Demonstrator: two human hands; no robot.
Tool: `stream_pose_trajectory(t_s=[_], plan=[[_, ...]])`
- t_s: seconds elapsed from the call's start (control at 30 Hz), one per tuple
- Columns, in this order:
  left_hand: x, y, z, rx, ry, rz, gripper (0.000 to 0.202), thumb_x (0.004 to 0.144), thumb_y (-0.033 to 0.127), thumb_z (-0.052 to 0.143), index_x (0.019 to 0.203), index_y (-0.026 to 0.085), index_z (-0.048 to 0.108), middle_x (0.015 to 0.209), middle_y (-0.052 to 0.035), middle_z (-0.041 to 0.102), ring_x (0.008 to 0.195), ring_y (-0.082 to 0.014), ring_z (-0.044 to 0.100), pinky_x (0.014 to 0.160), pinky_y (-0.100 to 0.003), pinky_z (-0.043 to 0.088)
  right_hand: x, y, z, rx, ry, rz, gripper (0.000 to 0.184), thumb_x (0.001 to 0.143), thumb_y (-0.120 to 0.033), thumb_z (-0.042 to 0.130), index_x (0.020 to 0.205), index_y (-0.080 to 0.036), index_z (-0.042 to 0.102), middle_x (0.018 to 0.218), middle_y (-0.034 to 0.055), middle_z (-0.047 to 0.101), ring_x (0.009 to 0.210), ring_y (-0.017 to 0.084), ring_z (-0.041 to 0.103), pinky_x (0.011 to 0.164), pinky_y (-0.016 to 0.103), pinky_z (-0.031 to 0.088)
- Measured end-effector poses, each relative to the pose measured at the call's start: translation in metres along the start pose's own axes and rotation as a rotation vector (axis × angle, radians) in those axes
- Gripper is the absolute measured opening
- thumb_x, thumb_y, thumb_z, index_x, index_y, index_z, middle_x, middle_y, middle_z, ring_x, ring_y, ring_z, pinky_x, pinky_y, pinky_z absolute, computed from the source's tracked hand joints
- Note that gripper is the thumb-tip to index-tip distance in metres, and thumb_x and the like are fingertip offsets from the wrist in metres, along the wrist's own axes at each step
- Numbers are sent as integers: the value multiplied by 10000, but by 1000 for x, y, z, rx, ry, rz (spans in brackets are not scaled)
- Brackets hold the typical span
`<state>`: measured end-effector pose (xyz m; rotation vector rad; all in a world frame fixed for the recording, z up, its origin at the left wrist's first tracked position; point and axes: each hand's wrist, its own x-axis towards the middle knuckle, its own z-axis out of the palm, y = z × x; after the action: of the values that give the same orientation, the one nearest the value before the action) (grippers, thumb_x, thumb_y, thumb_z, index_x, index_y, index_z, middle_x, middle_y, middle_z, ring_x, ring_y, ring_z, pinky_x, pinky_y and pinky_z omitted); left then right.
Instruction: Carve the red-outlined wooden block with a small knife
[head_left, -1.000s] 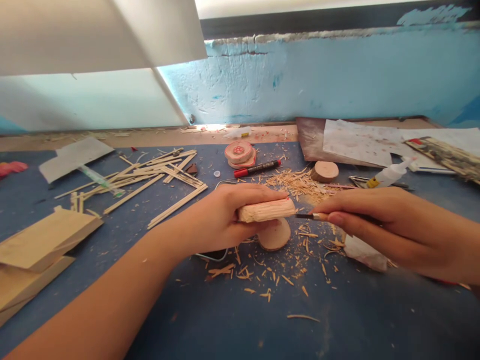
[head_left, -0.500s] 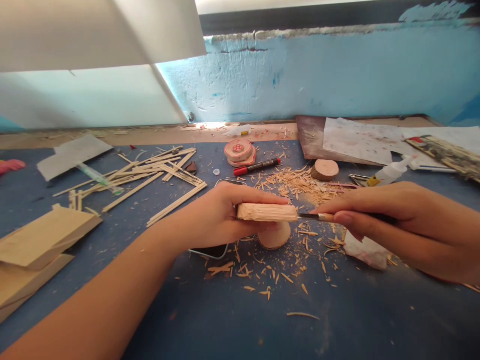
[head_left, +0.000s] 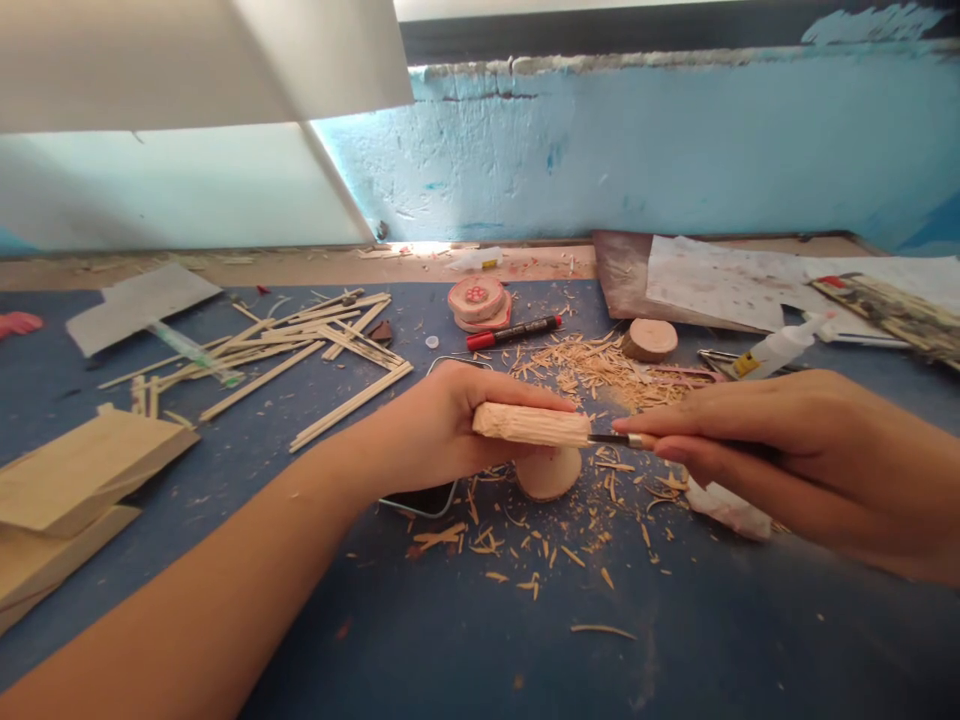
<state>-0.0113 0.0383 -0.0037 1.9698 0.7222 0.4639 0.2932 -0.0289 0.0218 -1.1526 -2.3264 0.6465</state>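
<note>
Held on edge in my left hand (head_left: 450, 425) is a pale wood slice (head_left: 532, 424), its ridged rim facing me. My right hand (head_left: 795, 460) grips a carving knife (head_left: 626, 440) by its light handle; the dark blade meets the right end of the slice. Most of the handle is hidden under my fingers. Beneath the held piece, a second round wood slice (head_left: 551, 474) lies on the blue table among shavings. A phone (head_left: 427, 500) lies partly covered by my left hand.
Behind my hands are a pile of shavings (head_left: 585, 365), a red marker (head_left: 514, 332), painted wood slices (head_left: 477, 300), another slice (head_left: 649, 340) and a glue bottle (head_left: 780, 350). Thin wooden sticks (head_left: 352, 405) and wood blocks (head_left: 90, 480) lie left. Crumpled tissue (head_left: 727, 512) sits below my right hand.
My right hand has shifted slightly left with the knife, and the held slice has tilted a little, its right end lower. My left hand stays in nearly the same place.
</note>
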Motion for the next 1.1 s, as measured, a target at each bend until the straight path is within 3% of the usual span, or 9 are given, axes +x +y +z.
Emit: stream_pose_trajectory(t_s=[0.07, 0.17, 0.27, 0.4, 0.5, 0.6, 0.73, 1.1], plan=[[0, 0, 0, 13, -2, 12, 382, 907, 240, 838, 1288, 225, 823, 1200, -35, 859, 1046, -245, 824, 949, -340, 654, 1, -4, 4, 60, -53, 37, 305, 1082, -413, 601, 1288, -342, 814, 822, 4, 816, 609, 141, 705, 521, 236, 526], [0, 0, 1, 31, -33, 45, 409, 906, 172, 816, 1314, 196, 809, 1196, -35, 859, 1035, -214, 820, 933, -293, 639, 4, -14, 12, 234, -75, 217, 335, 1064, -518, 630, 1273, -292, 764, 649, -26, 713, 500, 109, 604, 435, 201, 442], [0, 0, 0, 0, -29, 11, 403, 926, 206, 822, 1328, 196, 801, 1231, -29, 851, 1084, -197, 810, 943, -250, 625, 5, -20, 14, 284, -48, 303, 416, 1037, -587, 641, 1285, -265, 730, 621, -19, 687, 458, 110, 528, 397, 208, 404], [1, 1, -1, -29, -18, -1, 358, 934, 202, 822, 1290, 162, 815, 1220, -41, 855, 1097, -188, 808, 952, -219, 623, 2, -14, 4, 220, -53, 272, 430, 1020, -617, 623, 1203, -274, 806, 699, 40, 732, 467, 145, 582, 370, 244, 430], [2, 1, -1, -21, -11, 7, 381, 930, 194, 826, 1309, 156, 805, 1225, -45, 854, 1091, -188, 812, 953, -219, 626, -1, -9, -2, 198, -49, 275, 407, 1010, -590, 657, 1247, -296, 809, 812, 63, 796, 513, 170, 659, 373, 249, 463], [1, 0, 0, -10, -16, 19, 400, 924, 196, 832, 1321, 163, 800, 1222, -46, 854, 1083, -202, 816, 932, -237, 636, 0, -10, -2, 164, -44, 257, 419, 1022, -596, 633, 1248, -295, 817, 771, 59, 795, 533, 182, 690, 370, 239, 455], [0, 0, 0, -2, -23, 29, 394, 927, 215, 831, 1318, 181, 804, 1242, -40, 849, 1091, -210, 815, 938, -250, 631, 4, -13, 0, 118, -36, 194, 403, 1035, -591, 613, 1169, -291, 845, 702, 39, 763, 508, 158, 667, 411, 238, 486], [1, 2, -2, 61, -40, 42, 404, 922, 180, 808, 1326, 183, 800, 1223, -26, 853, 1050, -181, 809, 896, -223, 604, 5, -7, 8, 177, -26, 184, 394, 1030, -509, 658, 1288, -252, 809, 628, -2, 723, 426, 98, 536, 391, 204, 397]])
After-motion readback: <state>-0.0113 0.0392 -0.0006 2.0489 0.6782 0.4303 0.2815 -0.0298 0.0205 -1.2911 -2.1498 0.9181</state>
